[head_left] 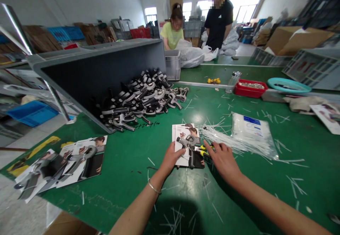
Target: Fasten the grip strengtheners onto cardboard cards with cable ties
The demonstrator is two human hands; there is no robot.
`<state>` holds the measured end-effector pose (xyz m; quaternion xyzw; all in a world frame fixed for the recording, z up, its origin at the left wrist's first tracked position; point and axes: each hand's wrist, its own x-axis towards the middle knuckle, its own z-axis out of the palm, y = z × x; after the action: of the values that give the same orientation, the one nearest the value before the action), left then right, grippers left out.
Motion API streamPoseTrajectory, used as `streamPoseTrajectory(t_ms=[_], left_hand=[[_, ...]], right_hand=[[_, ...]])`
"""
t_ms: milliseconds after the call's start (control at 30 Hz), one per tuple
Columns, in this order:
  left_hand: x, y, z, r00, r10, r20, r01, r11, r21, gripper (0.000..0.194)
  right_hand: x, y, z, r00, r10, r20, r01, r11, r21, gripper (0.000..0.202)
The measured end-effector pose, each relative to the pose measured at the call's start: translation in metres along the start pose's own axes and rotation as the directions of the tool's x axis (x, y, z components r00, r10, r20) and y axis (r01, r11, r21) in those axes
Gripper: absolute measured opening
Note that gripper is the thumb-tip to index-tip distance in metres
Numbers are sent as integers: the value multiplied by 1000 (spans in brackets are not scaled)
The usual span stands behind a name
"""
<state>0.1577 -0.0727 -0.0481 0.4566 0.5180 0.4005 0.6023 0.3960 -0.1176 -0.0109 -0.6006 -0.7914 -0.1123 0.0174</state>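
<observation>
My left hand (171, 157) grips the left edge of a printed card (183, 160) with its thumb over the front. On the card lies a grey and black hand grip tool (190, 141). Yellow-handled cutters (204, 150) are in my right hand (223, 159), their jaws at the card's right side. Just beyond my right hand, a bundle of white cable ties (220, 136) is spread beside a clear plastic bag (252, 130). Several cards with grip tools (79, 160) lie at the left of the green table (122, 178).
A grey crate (101, 58) tipped on its side spills many grip tools (148, 97). Behind are a glass jar (233, 82), a red tray (250, 89) and a turquoise tray (289, 85). Offcuts litter the table. Two people stand at the far side.
</observation>
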Motion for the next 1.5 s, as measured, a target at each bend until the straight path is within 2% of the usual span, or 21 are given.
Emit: streamPoseTrajectory(t_ms=[100,167,267,367,533,633,700,767,933,1067,1267,1400,1500], left_hand=[[0,-1,1,1000,-7,20,7,1000,-6,53],[0,-2,1,1000,4,21,-4,1000,-4,53],[1,-2,0,1000,9,12,-9,1000,7,53],[1,-1,0,1000,15,-13,-15,1000,-4,52],[-1,1,2,1000,9,-21,-11,993,-114,44],[-6,4,8,991,24,-133,-48,982,-180,44],[-10,8,13,970,47,-237,-108,962,-250,45],[-17,13,19,949,65,-308,-162,939,-302,45],[-36,21,32,896,144,-420,-279,919,-280,41],[-45,21,38,892,144,-428,-261,937,-231,40],[-50,22,35,890,166,-425,-275,939,-209,39],[-53,21,39,890,193,-413,-294,935,-198,41],[-43,17,34,882,226,-413,-312,937,-154,42]], right_hand=[[3,-6,0,1000,16,-8,-16,1000,-16,65],[7,-5,2,1000,-12,11,12,999,31,60],[15,1,5,994,-79,80,65,986,156,39],[16,7,8,980,-91,176,34,953,301,23],[-12,-4,-2,955,-147,259,-21,835,550,19],[-38,-20,-18,951,-205,232,0,750,662,28],[-49,-31,-26,962,-168,216,-27,727,686,32],[-54,-40,-30,978,-80,193,-77,724,686,37],[-46,-53,-25,985,87,152,-163,773,613,60],[-38,-64,-23,987,105,126,-159,801,577,64],[-38,-71,-20,987,121,109,-162,800,577,64],[-35,-72,-17,977,139,160,-211,707,675,48],[-38,-76,-26,972,41,231,-210,589,780,33]])
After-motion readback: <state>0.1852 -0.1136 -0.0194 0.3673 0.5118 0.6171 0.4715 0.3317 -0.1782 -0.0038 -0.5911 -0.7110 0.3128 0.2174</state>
